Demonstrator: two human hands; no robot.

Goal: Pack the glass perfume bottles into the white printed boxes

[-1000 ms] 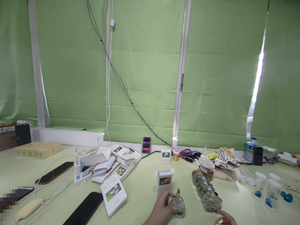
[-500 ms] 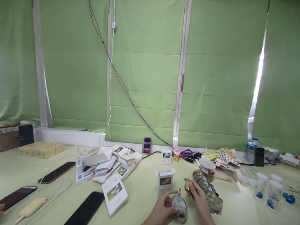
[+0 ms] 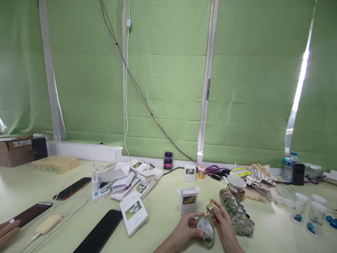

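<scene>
L hand [image 3: 187, 226] grips btl [image 3: 206, 231], R hand [image 3: 222, 218] gold cap [image 3: 210, 206] at neck [image 3: 206, 212]; clear jars [image 3: 316, 212] w/ blue bits [image 3: 310, 228].

The table [image 3: 276, 228], cartons [image 3: 133, 212] and bottles [image 3: 207, 232] suggest a workshop.

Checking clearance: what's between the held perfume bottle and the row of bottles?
In the head view, the right hand, pinching a gold cap, lies between the perfume bottle and the row of bottles.
</scene>
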